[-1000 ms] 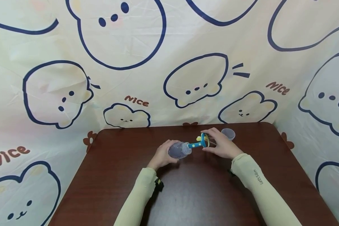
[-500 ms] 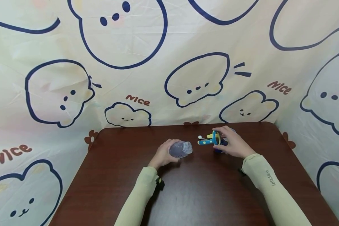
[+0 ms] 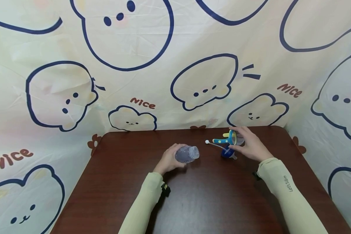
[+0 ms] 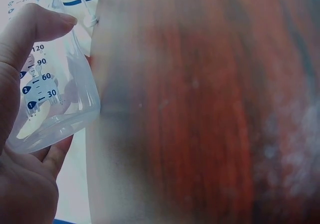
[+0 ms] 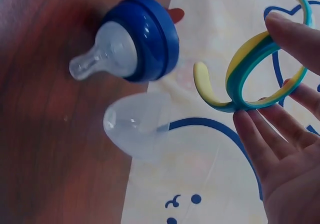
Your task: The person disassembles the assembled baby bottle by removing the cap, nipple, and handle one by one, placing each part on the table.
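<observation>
Left hand (image 3: 167, 161): fingers curled round a translucent grey plastic feeding bottle (image 3: 185, 155) with a printed dark blue measuring scale; thumb across the body, fingertips behind. Bottle lies at a slant, base toward the palm, uncapped threaded mouth facing right.

Right hand (image 3: 250, 144): pinching, thumb on the near side and fingers on the far side of a teal-and-yellow plastic ring handle (image 5: 238, 97) with two curved grips. Ring stands on edge, clear of the tabletop; grips point left, toward the bottle.

Royal blue screw collar (image 5: 157, 38) with a clear soft teat (image 5: 110, 51): on its side on the dark reddish-brown wooden table (image 3: 207, 201); teat aimed to the right and toward the person. Thin white drinking straw (image 3: 217, 145) with a ball-shaped weight at its tip: runs left from the collar.

Frosted clear dome cap (image 5: 137, 124): on the table, beyond the collar, partly hidden by the right hand in the head view.

Governing relation, as judged: bottle mouth and ring face each other across a gap, the bottle's long axis running roughly left to right and pointing at the handle's side. Handle lies directly between the right thumb and fingers; collar is just below that hand, apart from it and far nearer to it than to the left. Straw tip sits near the bottle mouth, not touching.
</observation>
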`<state>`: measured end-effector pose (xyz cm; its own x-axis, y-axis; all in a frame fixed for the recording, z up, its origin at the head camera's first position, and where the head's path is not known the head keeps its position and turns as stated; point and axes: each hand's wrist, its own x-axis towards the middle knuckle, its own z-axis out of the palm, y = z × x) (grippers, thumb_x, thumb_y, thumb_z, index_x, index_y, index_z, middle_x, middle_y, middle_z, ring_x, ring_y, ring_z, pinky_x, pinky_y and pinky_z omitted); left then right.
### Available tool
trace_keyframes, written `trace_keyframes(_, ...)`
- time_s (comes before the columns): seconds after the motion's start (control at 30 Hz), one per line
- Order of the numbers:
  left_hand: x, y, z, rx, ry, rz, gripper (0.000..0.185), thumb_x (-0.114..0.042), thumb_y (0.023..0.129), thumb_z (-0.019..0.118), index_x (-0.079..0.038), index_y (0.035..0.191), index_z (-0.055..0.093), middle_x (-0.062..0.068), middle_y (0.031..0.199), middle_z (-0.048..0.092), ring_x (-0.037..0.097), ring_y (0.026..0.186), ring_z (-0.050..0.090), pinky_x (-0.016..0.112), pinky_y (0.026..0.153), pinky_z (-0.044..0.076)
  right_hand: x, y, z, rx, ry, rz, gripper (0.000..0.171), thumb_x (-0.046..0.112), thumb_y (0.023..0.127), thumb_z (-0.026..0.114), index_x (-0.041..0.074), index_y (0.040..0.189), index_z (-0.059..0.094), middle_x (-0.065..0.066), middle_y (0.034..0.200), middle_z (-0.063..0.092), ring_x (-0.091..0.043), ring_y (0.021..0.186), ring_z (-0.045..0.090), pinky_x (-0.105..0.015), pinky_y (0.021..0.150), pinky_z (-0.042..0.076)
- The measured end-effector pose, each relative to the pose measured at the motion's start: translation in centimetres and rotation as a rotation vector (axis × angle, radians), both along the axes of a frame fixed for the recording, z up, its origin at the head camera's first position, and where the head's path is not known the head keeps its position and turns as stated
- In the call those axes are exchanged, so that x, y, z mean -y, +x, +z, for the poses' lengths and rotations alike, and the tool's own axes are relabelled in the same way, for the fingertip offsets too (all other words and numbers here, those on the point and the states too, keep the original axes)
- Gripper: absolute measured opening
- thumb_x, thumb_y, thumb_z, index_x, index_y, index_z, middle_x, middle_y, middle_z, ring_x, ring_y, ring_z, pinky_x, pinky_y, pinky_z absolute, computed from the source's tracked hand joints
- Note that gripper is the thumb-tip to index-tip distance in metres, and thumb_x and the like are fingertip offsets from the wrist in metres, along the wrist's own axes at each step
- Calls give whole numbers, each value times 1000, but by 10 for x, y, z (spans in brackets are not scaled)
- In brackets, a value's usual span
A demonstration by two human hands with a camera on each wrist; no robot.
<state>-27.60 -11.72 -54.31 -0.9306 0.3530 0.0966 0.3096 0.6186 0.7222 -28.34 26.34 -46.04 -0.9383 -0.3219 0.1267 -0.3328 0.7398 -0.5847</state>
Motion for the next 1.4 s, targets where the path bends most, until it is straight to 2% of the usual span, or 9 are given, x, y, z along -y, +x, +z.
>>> trace_keyframes(0.2,0,0,-1,-2,0,-2,84,-14,68,96,-36,140,58,-1,127,61,26,118,57,52,98,51,-13,-2,3,-19,-19,-42,75,30,91,81,12,153,43,-21,145,48,-47,129,56,-63,102,50)
trace_keyframes(0.43,0,0,1,-2,-3,8,85,-13,67,96,-36,140,58,-1,128,61,26,119,57,53,99,51,-30,-4,3,-64,-14,-88,72,25,90,83,9,150,46,-23,142,48,-49,127,56,-63,102,49)
trace_keyframes(0.67,0,1,1,-6,0,0,84,-14,68,96,-36,140,58,-1,128,61,25,117,57,52,98,51,-43,-2,4,-91,-6,-132,74,23,89,84,8,150,46,-26,143,46,-51,125,56,-68,102,46)
trace_keyframes(0.9,0,0,1,-10,-5,4,84,-14,68,96,-36,140,58,-1,128,61,25,117,57,51,97,51,-57,-5,2,-101,17,-176,75,26,89,84,5,150,46,-27,140,46,-53,125,55,-69,100,47)
trace_keyframes(1.13,-1,0,3,-11,-13,6,84,-13,67,96,-36,140,58,-2,126,61,24,116,57,50,98,50,-69,-9,3,-72,36,-248,77,33,90,82,6,152,44,-29,141,45,-53,125,50,-73,98,44)
trace_keyframes(1.23,-1,0,3,-12,-19,5,85,-13,67,96,-35,140,58,-1,127,61,24,116,57,49,98,50,-73,-10,3,-79,46,-267,78,37,91,81,5,152,44,-32,142,45,-54,123,50,-74,97,44)
trace_keyframes(1.4,0,1,3,-2,-15,0,84,-14,68,96,-35,140,58,0,128,61,25,117,57,51,98,50,-79,-11,-1,-104,45,-293,75,35,91,81,5,150,46,-32,136,49,-51,116,50,-72,93,45)
